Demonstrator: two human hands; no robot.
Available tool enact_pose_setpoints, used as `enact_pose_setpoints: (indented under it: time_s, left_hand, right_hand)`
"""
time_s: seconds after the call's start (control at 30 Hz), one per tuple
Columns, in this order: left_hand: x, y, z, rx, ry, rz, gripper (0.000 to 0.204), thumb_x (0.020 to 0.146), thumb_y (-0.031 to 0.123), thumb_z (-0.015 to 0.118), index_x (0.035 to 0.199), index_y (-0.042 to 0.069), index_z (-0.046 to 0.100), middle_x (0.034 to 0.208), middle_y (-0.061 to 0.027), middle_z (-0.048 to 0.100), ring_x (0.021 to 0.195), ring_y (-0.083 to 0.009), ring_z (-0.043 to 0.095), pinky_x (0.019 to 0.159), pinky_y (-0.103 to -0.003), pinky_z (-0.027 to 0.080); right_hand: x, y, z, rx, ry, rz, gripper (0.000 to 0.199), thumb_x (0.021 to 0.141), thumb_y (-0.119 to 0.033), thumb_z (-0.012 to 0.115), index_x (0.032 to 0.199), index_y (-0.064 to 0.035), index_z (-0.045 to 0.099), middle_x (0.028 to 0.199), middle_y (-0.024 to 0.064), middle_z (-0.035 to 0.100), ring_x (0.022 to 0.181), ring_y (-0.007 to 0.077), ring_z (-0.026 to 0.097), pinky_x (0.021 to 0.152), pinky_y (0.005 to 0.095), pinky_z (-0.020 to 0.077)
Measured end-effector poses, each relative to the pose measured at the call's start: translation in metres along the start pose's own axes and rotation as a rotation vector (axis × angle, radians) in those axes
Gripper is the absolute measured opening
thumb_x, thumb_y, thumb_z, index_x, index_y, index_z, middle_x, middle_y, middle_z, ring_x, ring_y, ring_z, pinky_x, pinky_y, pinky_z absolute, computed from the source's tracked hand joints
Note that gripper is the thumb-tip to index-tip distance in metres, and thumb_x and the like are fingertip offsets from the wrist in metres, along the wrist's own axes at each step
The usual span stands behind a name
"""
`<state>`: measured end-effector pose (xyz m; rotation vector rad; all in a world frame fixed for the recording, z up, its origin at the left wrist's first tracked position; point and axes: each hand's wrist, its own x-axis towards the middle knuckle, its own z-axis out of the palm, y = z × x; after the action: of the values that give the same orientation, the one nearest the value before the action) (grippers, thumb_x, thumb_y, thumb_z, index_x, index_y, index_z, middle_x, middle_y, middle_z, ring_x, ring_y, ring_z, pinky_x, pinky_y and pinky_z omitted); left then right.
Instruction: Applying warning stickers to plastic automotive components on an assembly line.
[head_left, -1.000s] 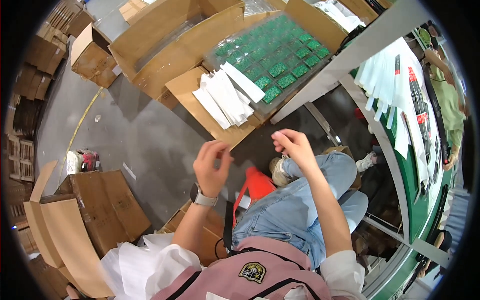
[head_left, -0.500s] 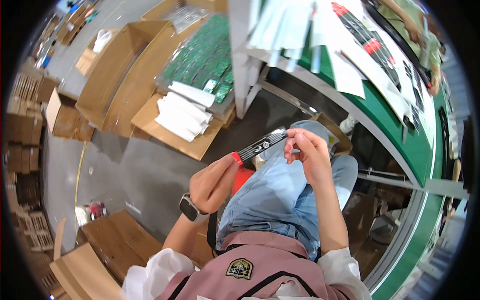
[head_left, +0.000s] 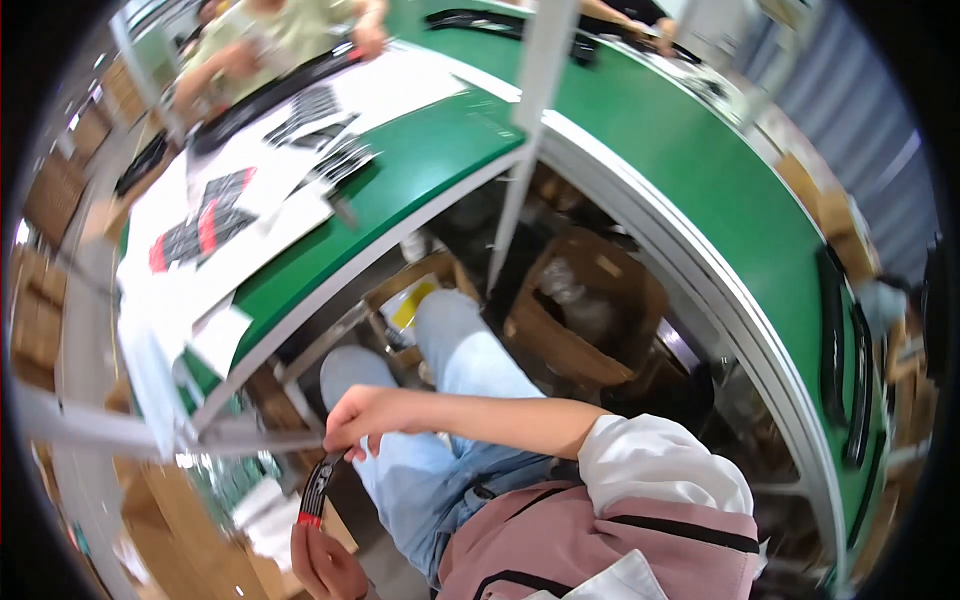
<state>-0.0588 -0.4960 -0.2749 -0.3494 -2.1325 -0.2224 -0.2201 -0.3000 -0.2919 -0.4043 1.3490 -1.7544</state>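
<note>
1. Head view: the person's left hand (head_left: 325, 562) pinches the red lower end of a flat, narrow black-and-red strip (head_left: 317, 490).
2. The right hand (head_left: 360, 415) curls at its upper end; I cannot tell whether it grips.
3. Two-handed handling seems the step in hand; the next move calls for a steady left pinch.
4. Beyond, similar-coloured strips (head_left: 208, 226) lie on white paper (head_left: 268, 238) atop a glossy green table (head_left: 440, 165).

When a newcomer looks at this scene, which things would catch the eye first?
Probably the long green table, which sweeps across the upper right. Next, at the lower left, comes the black-and-red strip: the left hand holds its red end, and the right hand is at its upper end.
</note>
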Motion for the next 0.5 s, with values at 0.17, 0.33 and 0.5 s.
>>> enact_pose_setpoints:
  time_s: [0.17,0.33,0.5]
  left_hand:
    - [0.037,0.020,0.015,-0.049,0.037,0.099,0.018,0.095,0.012,0.056,0.100,-0.001,0.067,0.093,-0.0125,0.068,0.082,-0.0204,0.064,0.071,-0.026,0.051]
    - [0.041,0.012,0.037,-0.275,-0.134,0.208,0.027,0.080,-0.014,0.061,0.104,-0.004,0.067,0.110,-0.0195,0.065,0.091,-0.0308,0.068,0.077,-0.037,0.056]
    - [0.082,0.034,0.056,-0.624,-0.544,0.352,0.033,0.068,0.007,0.070,0.101,0.001,0.067,0.111,-0.0192,0.065,0.087,-0.0333,0.068,0.070,-0.038,0.054]
  right_hand:
    - [-0.054,0.001,-0.013,0.170,0.137,-0.197,0.021,0.090,-0.027,0.067,0.085,-0.0060,0.068,0.077,0.0005,0.065,0.068,0.0070,0.061,0.055,0.0225,0.0479]
    - [-0.107,0.003,-0.021,0.128,0.191,-0.293,0.016,0.089,-0.022,0.068,0.088,-0.0059,0.067,0.077,0.0004,0.065,0.069,0.0068,0.060,0.060,0.0216,0.0479]
    - [-0.225,-0.006,-0.046,-1.095,1.208,-0.568,0.008,0.079,-0.006,0.067,0.076,-0.0051,0.060,0.079,0.0124,0.058,0.079,0.0325,0.056,0.073,0.0401,0.0470]
